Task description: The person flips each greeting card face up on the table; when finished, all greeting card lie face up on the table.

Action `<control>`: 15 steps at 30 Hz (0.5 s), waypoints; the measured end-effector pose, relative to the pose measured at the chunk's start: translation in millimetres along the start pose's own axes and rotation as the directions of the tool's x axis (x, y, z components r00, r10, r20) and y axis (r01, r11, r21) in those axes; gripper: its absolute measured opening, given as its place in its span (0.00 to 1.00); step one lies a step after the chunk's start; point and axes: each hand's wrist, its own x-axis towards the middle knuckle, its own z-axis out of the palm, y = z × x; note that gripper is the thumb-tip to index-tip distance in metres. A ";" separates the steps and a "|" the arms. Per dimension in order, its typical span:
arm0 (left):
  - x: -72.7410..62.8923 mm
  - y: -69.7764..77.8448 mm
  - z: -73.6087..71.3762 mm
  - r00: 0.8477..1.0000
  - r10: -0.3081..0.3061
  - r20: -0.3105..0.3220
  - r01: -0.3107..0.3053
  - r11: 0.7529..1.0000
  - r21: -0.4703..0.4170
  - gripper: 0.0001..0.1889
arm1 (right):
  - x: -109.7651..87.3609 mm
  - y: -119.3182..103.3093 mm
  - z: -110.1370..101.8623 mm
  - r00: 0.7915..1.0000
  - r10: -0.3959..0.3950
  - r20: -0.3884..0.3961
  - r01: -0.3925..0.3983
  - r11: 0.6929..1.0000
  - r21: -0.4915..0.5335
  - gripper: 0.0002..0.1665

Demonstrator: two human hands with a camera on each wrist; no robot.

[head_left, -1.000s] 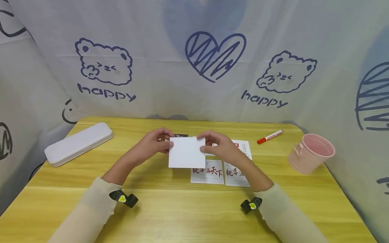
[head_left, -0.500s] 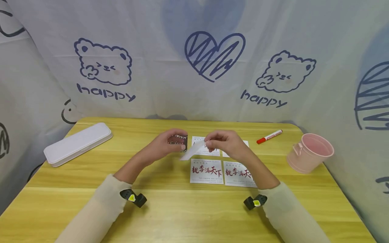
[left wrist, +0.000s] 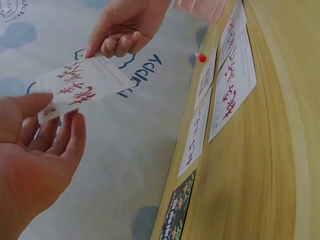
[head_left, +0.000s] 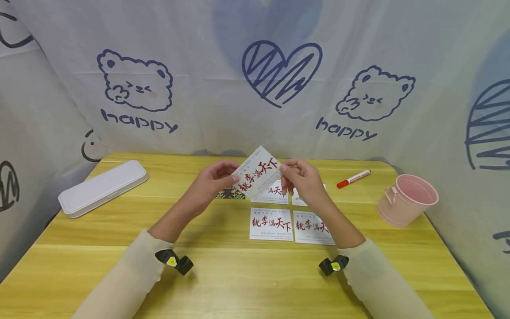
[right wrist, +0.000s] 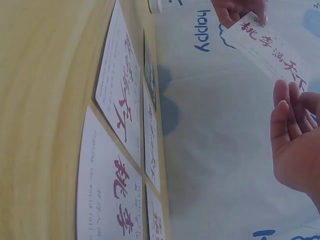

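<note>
A white card (head_left: pixel 260 172) with red Chinese characters is held tilted above the table, printed side facing me. My left hand (head_left: pixel 213 181) pinches its lower left end between thumb and fingers. My right hand (head_left: pixel 303 177) pinches the right corner, as the left wrist view also shows. Below lie several similar white cards (head_left: pixel 271 225), set in two rows and printed side up. Part of the back row is hidden by the held card and my right hand. Beside that row, a black card (left wrist: pixel 178 207) with a plant pattern lies partly covered by my left hand in the head view.
A white oblong case (head_left: pixel 103 188) lies at the table's left. Toward the back right is a red-and-white marker (head_left: pixel 353 179), and a pink bucket (head_left: pixel 406 201) stands near the right edge. A printed curtain (head_left: pixel 223 88) hangs behind the table (head_left: pixel 223 283).
The card has been turned from its blank side to its printed side and raised. Half a second ago only my right hand held it, edge-on; now my left hand grips it too.
</note>
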 end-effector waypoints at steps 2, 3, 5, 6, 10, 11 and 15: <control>1.0 0.8 -0.9 0.999 0.001 -0.054 -0.003 1.000 -0.031 0.16 | 0.9 0.0 -0.2 1.000 0.009 0.008 -0.008 0.998 -0.054 0.14; 1.2 1.4 -1.5 0.997 -0.003 -0.075 0.000 0.999 -0.039 0.15 | 1.1 -0.2 -0.3 1.000 0.013 0.014 -0.012 0.996 -0.091 0.15; 1.2 1.6 -3.0 0.995 -0.005 -0.101 0.001 0.999 -0.034 0.14 | 1.7 -1.4 -0.7 1.000 0.010 0.019 -0.006 0.986 -0.166 0.15; 1.0 1.6 -3.6 0.994 -0.008 -0.109 0.005 1.000 -0.027 0.14 | 2.1 -2.4 -0.7 1.000 0.001 0.023 0.003 0.982 -0.191 0.15; -0.8 -0.1 -4.1 0.993 -0.025 -0.114 0.028 0.999 0.025 0.12 | 4.1 -7.2 1.1 0.997 -0.036 0.062 0.050 0.971 -0.232 0.18; -1.5 -0.8 -3.7 0.993 -0.031 -0.112 0.035 0.999 0.039 0.12 | 4.7 -8.2 2.2 0.996 -0.042 0.081 0.060 0.970 -0.235 0.20; -5.3 -2.8 -1.5 0.994 -0.056 -0.096 0.066 0.993 0.097 0.11 | 5.9 -11.0 7.7 0.990 -0.029 0.139 0.066 0.961 -0.269 0.24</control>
